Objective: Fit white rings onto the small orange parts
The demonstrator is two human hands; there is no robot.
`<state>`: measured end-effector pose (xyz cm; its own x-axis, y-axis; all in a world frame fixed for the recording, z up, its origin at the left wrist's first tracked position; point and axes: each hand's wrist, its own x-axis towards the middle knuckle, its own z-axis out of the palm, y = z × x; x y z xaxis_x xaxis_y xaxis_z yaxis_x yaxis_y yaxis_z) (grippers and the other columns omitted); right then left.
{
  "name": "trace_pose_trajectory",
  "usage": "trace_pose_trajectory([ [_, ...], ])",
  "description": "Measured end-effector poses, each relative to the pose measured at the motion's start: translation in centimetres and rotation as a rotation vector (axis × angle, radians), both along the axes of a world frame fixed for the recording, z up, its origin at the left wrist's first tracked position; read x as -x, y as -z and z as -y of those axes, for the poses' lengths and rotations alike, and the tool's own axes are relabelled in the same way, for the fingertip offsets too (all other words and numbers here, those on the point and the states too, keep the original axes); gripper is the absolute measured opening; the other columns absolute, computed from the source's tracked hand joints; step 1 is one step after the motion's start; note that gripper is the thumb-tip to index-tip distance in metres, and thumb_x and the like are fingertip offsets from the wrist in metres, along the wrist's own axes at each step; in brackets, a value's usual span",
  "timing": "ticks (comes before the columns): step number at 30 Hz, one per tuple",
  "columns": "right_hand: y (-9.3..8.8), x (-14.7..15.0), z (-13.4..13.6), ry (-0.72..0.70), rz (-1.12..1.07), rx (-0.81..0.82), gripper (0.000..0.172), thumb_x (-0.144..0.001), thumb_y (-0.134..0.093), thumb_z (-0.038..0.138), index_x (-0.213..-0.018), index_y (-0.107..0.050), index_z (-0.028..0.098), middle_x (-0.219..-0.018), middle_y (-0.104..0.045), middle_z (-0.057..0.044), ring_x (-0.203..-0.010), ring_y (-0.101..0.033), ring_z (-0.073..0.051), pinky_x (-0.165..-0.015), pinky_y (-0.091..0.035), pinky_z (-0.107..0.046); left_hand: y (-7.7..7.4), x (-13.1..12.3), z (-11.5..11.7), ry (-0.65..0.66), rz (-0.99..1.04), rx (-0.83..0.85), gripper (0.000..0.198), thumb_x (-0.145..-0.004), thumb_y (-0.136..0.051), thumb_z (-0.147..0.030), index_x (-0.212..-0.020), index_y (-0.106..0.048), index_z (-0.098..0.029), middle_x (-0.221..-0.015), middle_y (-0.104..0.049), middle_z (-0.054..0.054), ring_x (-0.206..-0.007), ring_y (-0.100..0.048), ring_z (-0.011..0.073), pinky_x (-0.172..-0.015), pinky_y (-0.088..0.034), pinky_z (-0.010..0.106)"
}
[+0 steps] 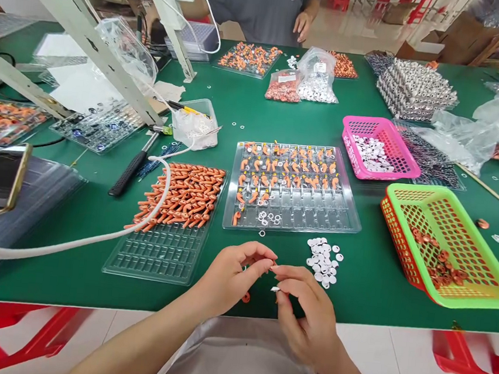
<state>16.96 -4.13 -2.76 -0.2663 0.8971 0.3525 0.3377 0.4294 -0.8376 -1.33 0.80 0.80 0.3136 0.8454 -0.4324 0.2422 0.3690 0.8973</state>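
My left hand (238, 277) is closed in a pinch on a small orange part (273, 264), mostly hidden by the fingertips. Against that same part rest the fingertips of my right hand (308, 313), which also pinches a small white disc (275, 289) between thumb and finger. Below my left fingers an orange ring-like piece (246, 297) lies on the table. To the right is a loose pile of white discs (324, 262). Beyond my hands sits a transparent tray (317, 217) holding rows of curved orange parts, with several white rings (268, 218) lying in its near compartments.
At left, orange parts (182, 195) are heaped on another tray (155, 254), crossed by a white hose (167, 185). A black-handled hammer (129, 172) lies behind. A pink basket (383, 175) and a green basket (481, 300) stand right. Across the table is another person (262, 6).
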Motion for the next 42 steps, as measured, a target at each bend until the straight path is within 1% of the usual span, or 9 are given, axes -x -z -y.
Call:
trace_pose_trajectory([
  [4, 0.3, -0.4, 0.0, 0.011, 0.053, -0.031, 0.029, -0.086, -0.055, 0.001, -0.104, -0.056, 0.024, -0.118, -0.067, -0.01, -0.106, -0.063, -0.023, -0.087, -0.055, -0.04, 0.3, 0.1, 0.2, 0.054, 0.05, 0.006, 0.027, -0.088, -0.063, -0.037, -0.107, -0.07, -0.02, -0.097, -0.072, 0.006, -0.082, -0.066, 0.0189, -0.045, -0.052, 0.018],
  [7, 0.5, -0.4, 0.1, -0.01, 0.034, -0.006, 0.028, -0.086, -0.055, 0.002, -0.102, -0.056, 0.025, -0.118, -0.066, -0.01, -0.103, -0.064, -0.023, -0.086, -0.054, -0.04, 0.3, -0.1, 0.2, 0.055, 0.026, -0.036, 0.024, -0.085, -0.066, -0.031, -0.104, -0.071, -0.018, -0.096, -0.073, 0.007, -0.084, -0.067, 0.0195, -0.047, -0.052, 0.017],
  [10, 0.4, -0.5, 0.2, -0.011, -0.05, 0.101, 0.022, -0.089, -0.053, 0.005, -0.098, -0.058, 0.025, -0.111, -0.067, -0.009, -0.103, -0.064, -0.023, -0.086, -0.053, -0.039, 0.5, -0.1, 0.3, 0.04, -0.011, -0.053, 0.023, -0.086, -0.065, -0.032, -0.101, -0.071, -0.017, -0.094, -0.073, 0.007, -0.083, -0.067, 0.0201, -0.045, -0.052, 0.018],
  [15, -0.1, -1.0, -0.3, 0.169, -0.205, 0.334, 0.013, -0.094, -0.053, 0.015, -0.087, -0.06, 0.023, -0.099, -0.067, -0.007, -0.093, -0.064, -0.02, -0.075, -0.052, -0.032, 0.6, 0.2, 1.0, -0.034, -0.021, -0.077, 0.026, -0.089, -0.063, -0.04, -0.106, -0.07, -0.021, -0.1, -0.072, 0.007, -0.086, -0.067, 0.0214, -0.046, -0.053, 0.021],
  [21, -0.1, -0.6, -0.6, 0.186, -0.249, 0.396, 0.011, -0.094, -0.054, 0.019, -0.086, -0.062, 0.022, -0.087, -0.064, -0.004, -0.079, -0.06, -0.017, -0.069, -0.049, -0.03, 0.8, -0.3, 2.5, 0.013, 0.1, -0.205, 0.018, -0.093, -0.063, -0.029, -0.108, -0.071, -0.024, -0.11, -0.075, 0.005, -0.101, -0.069, 0.0196, -0.088, -0.057, 0.029],
  [23, 0.1, -0.4, -0.5, 0.228, -0.263, 0.424, 0.008, -0.093, -0.055, 0.02, -0.089, -0.062, 0.022, -0.088, -0.063, -0.004, -0.078, -0.06, -0.017, -0.069, -0.049, -0.03, 1.0, -0.6, 2.8, -0.003, 0.132, -0.227, 0.017, -0.093, -0.063, -0.027, -0.108, -0.071, -0.023, -0.112, -0.075, 0.005, -0.103, -0.07, 0.0197, -0.093, -0.055, 0.031],
  [34, 0.1, -0.6, -0.5, 0.208, -0.356, 0.517, 0.008, -0.092, -0.056, 0.021, -0.085, -0.061, 0.022, -0.085, -0.061, -0.001, -0.074, -0.057, -0.015, -0.066, -0.046, -0.028, 1.5, -0.5, 3.1, -0.013, 0.165, -0.226, 0.017, -0.093, -0.063, -0.024, -0.108, -0.071, -0.022, -0.111, -0.076, 0.005, -0.104, -0.071, 0.0192, -0.092, -0.056, 0.029],
  [38, -0.6, -0.9, -0.6, 0.189, -0.362, 0.577, 0.009, -0.092, -0.056, 0.02, -0.084, -0.06, 0.022, -0.087, -0.06, -0.001, -0.072, -0.055, -0.014, -0.063, -0.045, -0.027, 1.6, -0.6, 2.6, 0.029, 0.004, -0.402, 0.016, -0.092, -0.062, -0.016, -0.103, -0.071, -0.022, -0.097, -0.077, 0.002, -0.09, -0.072, 0.0156, -0.082, -0.056, 0.025],
  [42, -1.2, -0.9, -0.9, 0.16, -0.275, 0.511, 0.01, -0.09, -0.056, 0.017, -0.082, -0.058, 0.022, -0.087, -0.06, -0.001, -0.079, -0.056, -0.016, -0.068, -0.045, -0.028, 2.0, -0.7, 2.3, 0.038, -0.103, -0.641, 0.016, -0.09, -0.064, -0.01, -0.101, -0.069, -0.021, -0.088, -0.074, 0.0, -0.081, -0.069, 0.013, -0.076, -0.054, 0.023],
])
